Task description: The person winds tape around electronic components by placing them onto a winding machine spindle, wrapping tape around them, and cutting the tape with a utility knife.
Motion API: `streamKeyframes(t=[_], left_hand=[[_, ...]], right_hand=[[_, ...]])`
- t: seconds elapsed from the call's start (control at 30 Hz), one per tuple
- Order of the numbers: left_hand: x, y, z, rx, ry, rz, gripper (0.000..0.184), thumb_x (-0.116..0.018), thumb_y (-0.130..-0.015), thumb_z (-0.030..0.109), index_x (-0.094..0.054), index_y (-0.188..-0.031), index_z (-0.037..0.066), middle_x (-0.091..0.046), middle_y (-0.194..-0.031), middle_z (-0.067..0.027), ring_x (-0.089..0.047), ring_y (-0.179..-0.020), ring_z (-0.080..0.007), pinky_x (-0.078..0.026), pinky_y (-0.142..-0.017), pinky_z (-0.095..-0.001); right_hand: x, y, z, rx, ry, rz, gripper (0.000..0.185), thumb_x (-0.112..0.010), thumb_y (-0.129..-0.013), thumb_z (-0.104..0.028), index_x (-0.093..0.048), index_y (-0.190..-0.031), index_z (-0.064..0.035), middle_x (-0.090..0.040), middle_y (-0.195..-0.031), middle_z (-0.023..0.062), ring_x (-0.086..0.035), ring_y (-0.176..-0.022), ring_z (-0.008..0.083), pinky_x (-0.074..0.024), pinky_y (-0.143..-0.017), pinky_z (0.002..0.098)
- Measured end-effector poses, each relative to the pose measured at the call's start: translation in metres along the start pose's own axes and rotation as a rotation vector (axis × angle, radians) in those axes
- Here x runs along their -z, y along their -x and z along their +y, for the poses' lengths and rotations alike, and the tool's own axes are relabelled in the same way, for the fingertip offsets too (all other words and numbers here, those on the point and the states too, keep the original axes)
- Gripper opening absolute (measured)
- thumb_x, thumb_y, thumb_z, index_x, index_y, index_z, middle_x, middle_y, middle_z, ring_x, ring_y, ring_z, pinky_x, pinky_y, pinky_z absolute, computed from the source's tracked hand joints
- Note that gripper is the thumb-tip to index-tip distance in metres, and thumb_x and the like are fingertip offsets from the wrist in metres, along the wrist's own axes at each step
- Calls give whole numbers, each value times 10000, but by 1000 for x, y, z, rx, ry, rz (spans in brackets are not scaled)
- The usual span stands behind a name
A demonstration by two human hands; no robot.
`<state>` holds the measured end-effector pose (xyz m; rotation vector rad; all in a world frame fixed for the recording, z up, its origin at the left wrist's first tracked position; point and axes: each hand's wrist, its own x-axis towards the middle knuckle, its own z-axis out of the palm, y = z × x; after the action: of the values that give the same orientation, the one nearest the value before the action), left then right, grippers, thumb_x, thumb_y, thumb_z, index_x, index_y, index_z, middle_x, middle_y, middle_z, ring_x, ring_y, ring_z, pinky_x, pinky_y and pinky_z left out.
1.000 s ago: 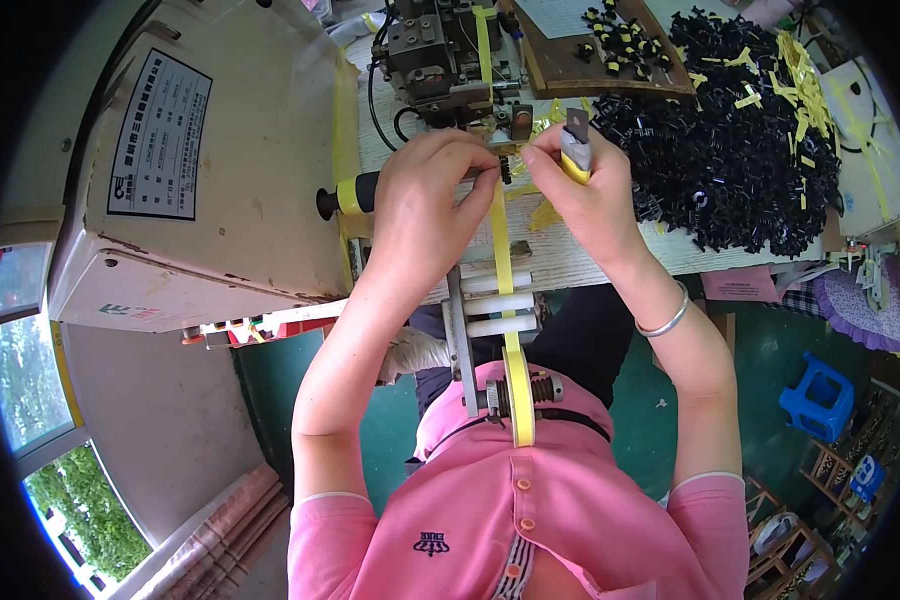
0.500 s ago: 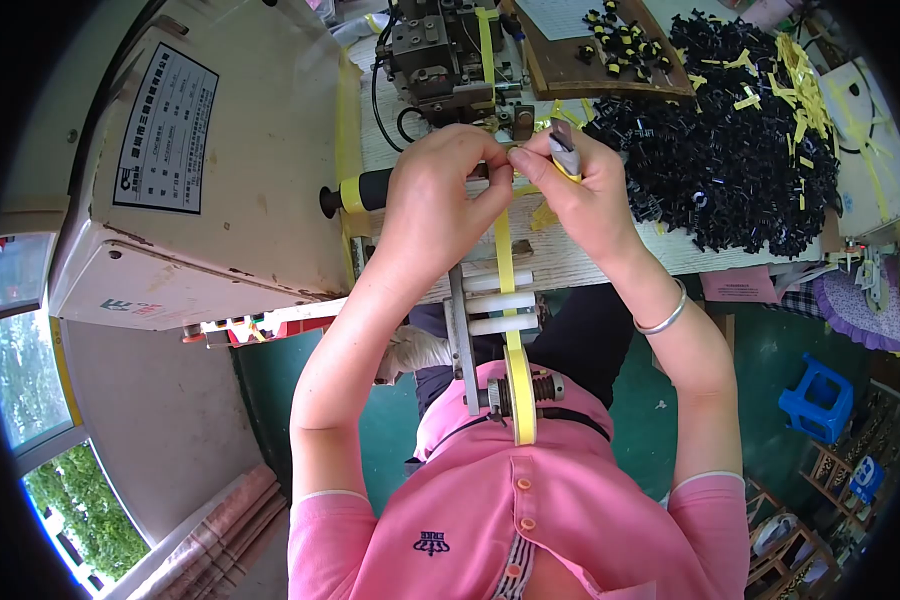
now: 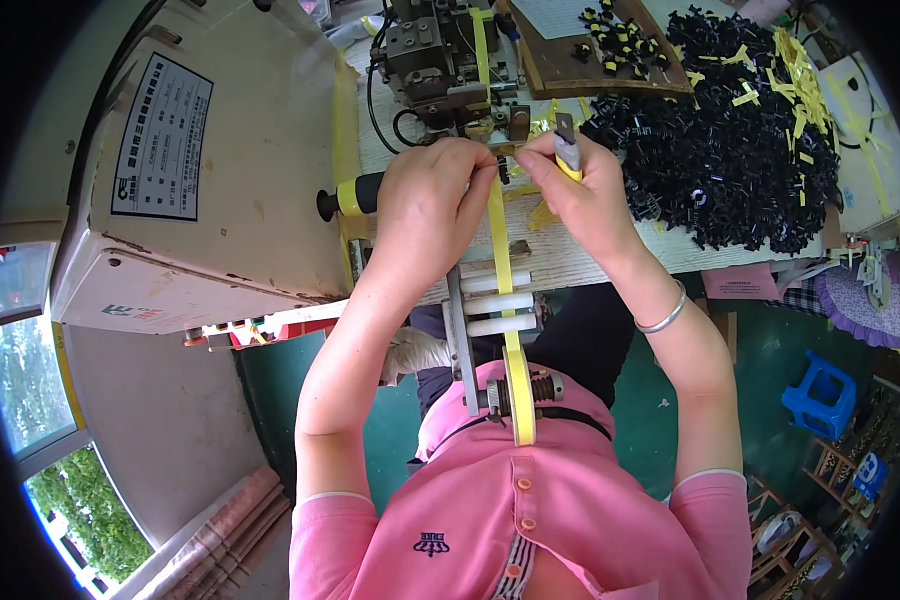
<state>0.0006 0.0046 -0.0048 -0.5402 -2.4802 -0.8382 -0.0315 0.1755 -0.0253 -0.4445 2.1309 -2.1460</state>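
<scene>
My left hand (image 3: 428, 205) is closed at the front of the dark metal machine (image 3: 438, 58), thumb and forefinger pinched over something too small to make out. Just right of it, my right hand (image 3: 582, 190) holds a cutter with a grey and yellow wrapped handle (image 3: 568, 158), its blade pointing up and away. Its thumb and forefinger tips are pressed together near a small black part (image 3: 504, 170). Yellow tape (image 3: 501, 240) runs between my hands from a roll (image 3: 520, 400) near my lap, over white rollers (image 3: 498, 304).
A big beige machine housing (image 3: 220, 180) stands on the left, with a black cylindrical knob (image 3: 355, 196) beside my left wrist. Right of my right hand lies a heap of black parts (image 3: 720, 150) with yellow scraps. A wooden tray (image 3: 560, 75) holds black and yellow pieces.
My hands came together until their fingertips met, then moved apart again, leaving a small gap where the black part shows. The cutter has stayed in my right hand.
</scene>
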Motion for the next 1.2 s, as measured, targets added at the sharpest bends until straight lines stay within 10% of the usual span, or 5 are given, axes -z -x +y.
streamKeyframes(t=[1.2], left_hand=[[8,1,-7,-211,-41,-66,178,-656,-745,9,-605,-913,37,-658,-951,-79,-613,-792,-279,-457,-703,-380]], right_hand=[[-4,0,-10,205,300,-50,165,-633,-829,-114,-553,-780,22,-549,-646,147,-511,-579,280,-401,-564,355]])
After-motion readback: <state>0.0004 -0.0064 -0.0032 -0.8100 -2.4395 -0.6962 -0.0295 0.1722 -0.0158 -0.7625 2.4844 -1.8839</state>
